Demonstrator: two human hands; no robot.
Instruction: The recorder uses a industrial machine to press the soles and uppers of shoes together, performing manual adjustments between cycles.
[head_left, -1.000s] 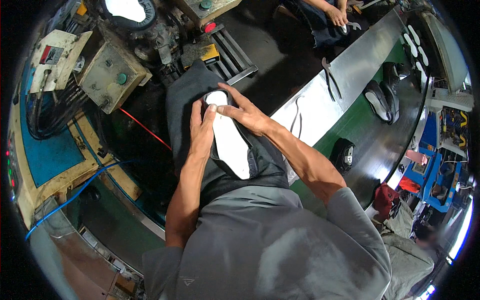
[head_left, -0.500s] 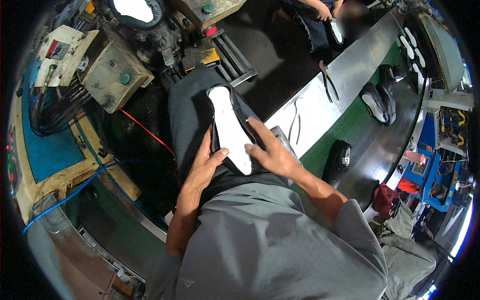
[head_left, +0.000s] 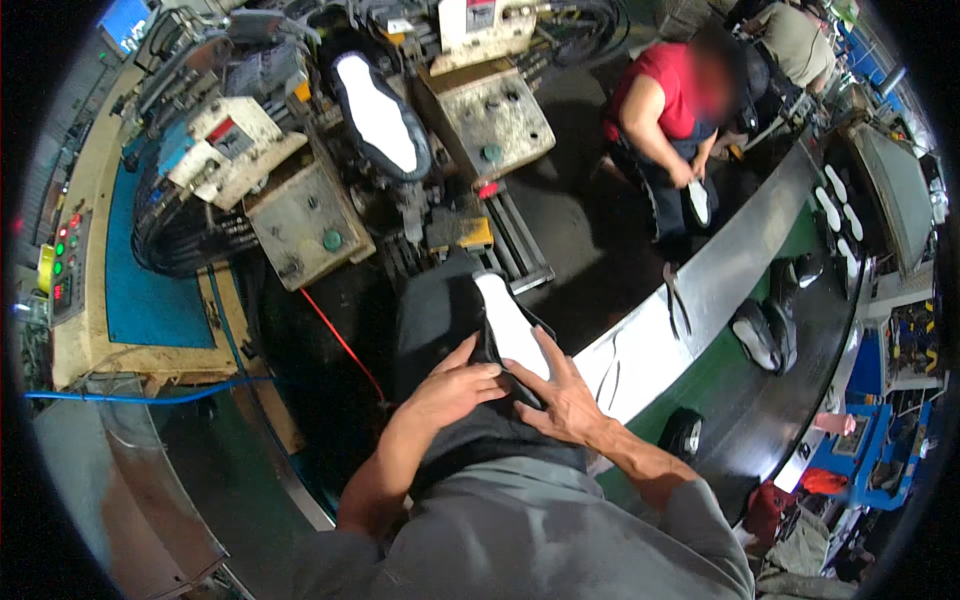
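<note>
On my lap lies a black shoe upper with a white insole (head_left: 512,325) facing up, its narrower end pointing away from me. My left hand (head_left: 455,395) grips its left edge near my body, thumb laid over the rim. Across the near end, my right hand (head_left: 567,400) clasps the other side, with some fingers on the white surface and the thumb lower down. Both hands cover much of the near end.
Ahead stands a machine holding another black shoe (head_left: 380,115), beside control boxes (head_left: 492,120). To my right run a metal ledge (head_left: 735,240) with pincers (head_left: 676,300) and a conveyor with several shoes (head_left: 765,335). A seated co-worker (head_left: 655,115) handles a similar shoe. A blue hose (head_left: 150,399) is at left.
My view has tilted up, showing more of the machine and the co-worker. My right hand has moved over the shoe upper's near end, and my left hand has closed in toward it.
</note>
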